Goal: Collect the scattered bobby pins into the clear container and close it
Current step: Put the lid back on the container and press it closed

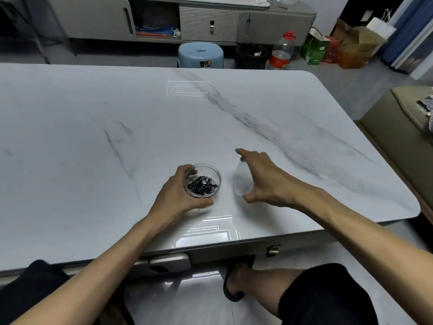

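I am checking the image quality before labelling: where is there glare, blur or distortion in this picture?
Head view: bright glare patches sit on the table near its front edge, with a fainter one farther back; the clear lid under the right hand is smeared and hard to see; the table's edges bow from the wide lens; the pins in the container, gripped by the left hand, look sharp.

No words or numbers can be read here. The bottle point(281, 51) on the floor has a red label, the blue stool point(201, 55) has a small yellow sticker, and the green box point(314, 48) has white marks, but all are too blurry to read.
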Demonstrator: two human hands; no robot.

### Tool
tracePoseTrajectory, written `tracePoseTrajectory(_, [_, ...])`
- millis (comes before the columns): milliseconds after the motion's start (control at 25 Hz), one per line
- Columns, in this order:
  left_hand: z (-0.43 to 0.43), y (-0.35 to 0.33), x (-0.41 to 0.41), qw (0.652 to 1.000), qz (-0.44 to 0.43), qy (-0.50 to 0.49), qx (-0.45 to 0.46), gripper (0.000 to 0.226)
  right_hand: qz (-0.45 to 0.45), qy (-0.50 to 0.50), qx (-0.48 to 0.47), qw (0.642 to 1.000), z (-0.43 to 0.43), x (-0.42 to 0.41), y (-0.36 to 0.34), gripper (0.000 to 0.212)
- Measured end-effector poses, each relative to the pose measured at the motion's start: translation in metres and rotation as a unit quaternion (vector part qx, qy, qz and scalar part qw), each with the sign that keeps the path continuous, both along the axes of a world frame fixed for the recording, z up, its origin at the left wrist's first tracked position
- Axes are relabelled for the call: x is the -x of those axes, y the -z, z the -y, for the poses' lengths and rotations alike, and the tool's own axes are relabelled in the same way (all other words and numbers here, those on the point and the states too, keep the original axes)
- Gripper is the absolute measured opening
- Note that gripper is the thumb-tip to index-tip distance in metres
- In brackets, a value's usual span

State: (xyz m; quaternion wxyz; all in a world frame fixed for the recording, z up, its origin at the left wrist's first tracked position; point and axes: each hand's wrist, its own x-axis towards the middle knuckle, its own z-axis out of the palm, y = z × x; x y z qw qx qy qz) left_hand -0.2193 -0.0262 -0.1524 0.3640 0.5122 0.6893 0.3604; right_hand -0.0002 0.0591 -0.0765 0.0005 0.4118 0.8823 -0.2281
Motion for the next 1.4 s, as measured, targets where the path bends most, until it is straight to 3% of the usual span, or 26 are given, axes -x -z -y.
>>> tracePoseTrajectory(160, [0.0, 0.01, 0.004, 1.0, 0.025, 0.004, -0.011, 0.098, -0.061, -0.027, 0.053, 0.996, -0.004, 0.039, -0.003, 0.107])
tracePoseTrajectory(280, [0.004, 0.015, -0.002, 0.999, -0.025, -0.005, -0.04, 0.096, -0.089, -0.01, 0.106, 0.99, -0.004, 0.049, 0.0, 0.102])
tracePoseTrajectory(400, [0.005, 0.014, -0.002, 0.998, -0.026, -0.022, -0.054, 0.091, -0.029, -0.066, 0.049, 0.996, -0.005, 0.053, -0.002, 0.093])
tracePoseTrajectory(560, [0.005, 0.012, 0.003, 0.999, -0.034, -0.01, -0.035, 0.084, 0.067, -0.194, -0.024, 0.979, -0.011, 0.072, -0.018, 0.088])
tracePoseTrajectory(720, [0.004, 0.017, 0.009, 0.986, -0.155, 0.004, -0.062, 0.087, 0.123, -0.266, -0.069, 0.954, -0.008, 0.091, -0.016, 0.083])
tracePoseTrajectory(1200, [0.002, 0.027, 0.013, 0.981, -0.184, 0.007, -0.068, 0.085, 0.185, -0.225, -0.105, 0.951, -0.003, 0.099, -0.014, 0.079])
tracePoseTrajectory(1400, [0.002, 0.029, 0.014, 0.976, -0.205, 0.008, -0.071, 0.085, 0.215, -0.082, -0.117, 0.966, 0.012, 0.105, -0.01, 0.073])
